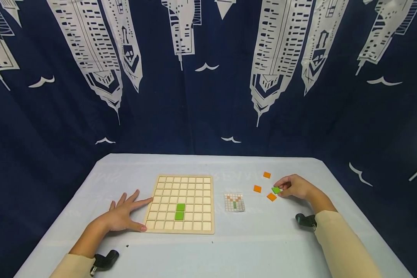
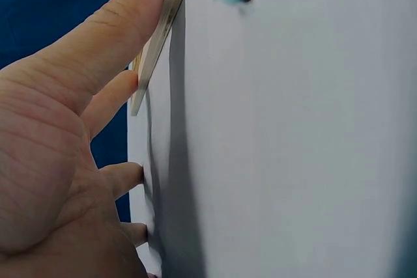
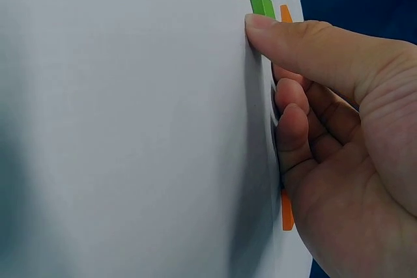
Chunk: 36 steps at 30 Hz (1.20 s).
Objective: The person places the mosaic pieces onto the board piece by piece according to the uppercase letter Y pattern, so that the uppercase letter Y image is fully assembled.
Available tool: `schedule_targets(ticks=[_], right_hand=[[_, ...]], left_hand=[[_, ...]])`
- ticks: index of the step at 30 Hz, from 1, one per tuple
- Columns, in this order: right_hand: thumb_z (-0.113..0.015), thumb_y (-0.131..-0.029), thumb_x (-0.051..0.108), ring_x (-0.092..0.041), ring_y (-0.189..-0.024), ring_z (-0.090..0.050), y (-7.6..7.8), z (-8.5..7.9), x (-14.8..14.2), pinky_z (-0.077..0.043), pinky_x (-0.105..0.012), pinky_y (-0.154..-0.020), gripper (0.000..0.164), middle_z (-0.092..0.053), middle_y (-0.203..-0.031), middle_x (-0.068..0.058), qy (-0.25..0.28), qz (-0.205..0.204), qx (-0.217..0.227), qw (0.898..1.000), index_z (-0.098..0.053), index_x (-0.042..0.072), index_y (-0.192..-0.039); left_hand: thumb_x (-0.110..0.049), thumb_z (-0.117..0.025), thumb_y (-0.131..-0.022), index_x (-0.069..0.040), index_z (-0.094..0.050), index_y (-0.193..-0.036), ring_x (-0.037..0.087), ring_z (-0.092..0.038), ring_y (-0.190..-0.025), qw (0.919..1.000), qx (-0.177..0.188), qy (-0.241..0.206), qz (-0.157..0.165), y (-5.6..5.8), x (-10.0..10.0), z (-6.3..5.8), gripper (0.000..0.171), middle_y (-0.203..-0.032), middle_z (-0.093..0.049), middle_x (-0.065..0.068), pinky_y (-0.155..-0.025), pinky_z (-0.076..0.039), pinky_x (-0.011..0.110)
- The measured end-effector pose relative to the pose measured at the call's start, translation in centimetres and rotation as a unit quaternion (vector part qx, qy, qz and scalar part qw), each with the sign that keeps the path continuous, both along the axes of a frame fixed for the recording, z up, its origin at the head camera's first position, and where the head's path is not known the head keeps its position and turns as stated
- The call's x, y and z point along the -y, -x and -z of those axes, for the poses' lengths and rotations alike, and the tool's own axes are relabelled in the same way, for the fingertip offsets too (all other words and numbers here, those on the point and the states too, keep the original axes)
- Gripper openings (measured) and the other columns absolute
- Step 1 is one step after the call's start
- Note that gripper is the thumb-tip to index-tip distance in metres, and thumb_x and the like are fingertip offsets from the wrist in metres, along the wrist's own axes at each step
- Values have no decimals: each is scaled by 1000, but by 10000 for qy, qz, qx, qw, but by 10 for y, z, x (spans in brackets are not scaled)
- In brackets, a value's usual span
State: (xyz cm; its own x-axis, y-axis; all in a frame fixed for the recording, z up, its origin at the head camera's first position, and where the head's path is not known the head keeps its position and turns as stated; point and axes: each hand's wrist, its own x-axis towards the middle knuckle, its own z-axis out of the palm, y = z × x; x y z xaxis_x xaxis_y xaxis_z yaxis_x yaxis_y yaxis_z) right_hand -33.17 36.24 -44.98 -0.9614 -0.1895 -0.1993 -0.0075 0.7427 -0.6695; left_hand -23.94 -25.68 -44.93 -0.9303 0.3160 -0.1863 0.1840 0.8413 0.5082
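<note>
A wooden grid board (image 1: 212,204) lies flat, left of the middle of the table, with two green square tiles (image 1: 180,211) set one behind the other in its cells. Fingers spread, my left hand (image 1: 119,217) touches the board's left edge with the thumb and index finger. My right hand (image 1: 295,186) pinches a green tile (image 3: 262,6) between thumb and fingers, low at the tabletop. Loose orange tiles (image 1: 257,189) lie around it, one (image 1: 272,197) close in front of the green tile. In the right wrist view, the thumb hides part of the green tile.
A small card (image 1: 234,202) printed with a grid of orange and green squares lies right of the board. White cloth covers the table (image 1: 180,255). A dark blue curtain (image 1: 194,104) hangs behind. Each wrist carries a black device (image 1: 105,260).
</note>
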Motion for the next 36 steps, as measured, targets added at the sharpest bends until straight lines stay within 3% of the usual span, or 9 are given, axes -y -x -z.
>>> schedule_targets(ticks=[21, 36], right_hand=[[-86, -81, 9, -21, -87, -54, -13, 1, 8, -48, -26, -72, 35, -66, -94, -6, -412, 261, -437, 9979, -74, 1, -112], [-87, -81, 14, -22, -86, -55, -24, 2, 12, -49, -26, -70, 38, -67, -94, -6, -417, 381, -619, 9965, -73, 1, -114]], left_hand=[[-52, -92, -63, -27, -48, -154, 68, 6, -148, 10000, 6, -26, -11, -1, -1, -1, 104, -168, -9, 32, -106, 7, 87], [-52, -92, -63, -27, -47, -154, 69, 5, -148, 10000, -28, -13, 18, 0, 0, -1, 104, -167, -9, 33, -106, 6, 88]])
